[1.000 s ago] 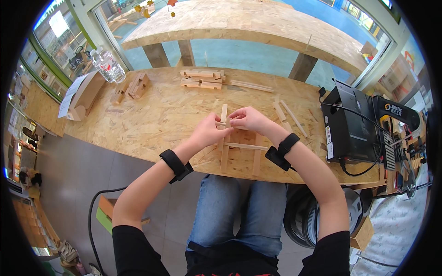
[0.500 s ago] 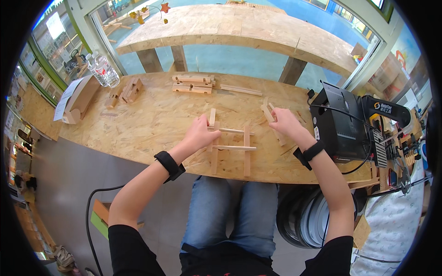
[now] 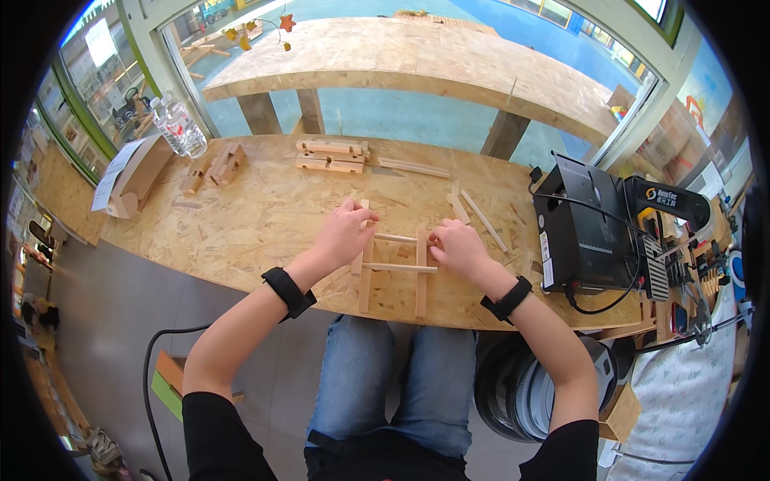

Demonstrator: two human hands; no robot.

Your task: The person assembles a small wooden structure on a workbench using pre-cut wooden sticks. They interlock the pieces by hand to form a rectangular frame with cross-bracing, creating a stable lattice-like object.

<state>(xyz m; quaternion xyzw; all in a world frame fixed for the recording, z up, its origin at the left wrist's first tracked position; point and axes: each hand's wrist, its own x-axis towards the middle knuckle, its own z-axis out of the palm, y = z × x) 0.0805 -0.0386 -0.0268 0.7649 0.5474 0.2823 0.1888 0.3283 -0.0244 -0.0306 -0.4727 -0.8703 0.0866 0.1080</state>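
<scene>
On the workbench in front of me lies a small wooden frame (image 3: 421, 294), two flat strips joined by two thin round rods. My left hand (image 3: 343, 235) is closed at the frame's left side, with fingers pinched at a wooden strip (image 3: 365, 206) whose end sticks up past them. Beside the frame's right strip, near the end of the upper rod (image 3: 395, 238), my right hand (image 3: 461, 250) has its fingers curled together. What those fingers hold, if anything, is hidden. Just beyond it lie a short flat strip (image 3: 459, 208) and a long thin stick (image 3: 484, 222).
Grooved wooden blocks (image 3: 330, 156) and thin sticks (image 3: 414, 167) lie at the back. More blocks (image 3: 226, 163), a cardboard box (image 3: 143, 178) and plastic bottles (image 3: 180, 127) stand left. A black machine (image 3: 589, 228) with a cable occupies the right end.
My right hand has come left and nearer, away from the short strip, to the frame's right side. My left hand stays at the frame's left strip, its fingers slightly shifted.
</scene>
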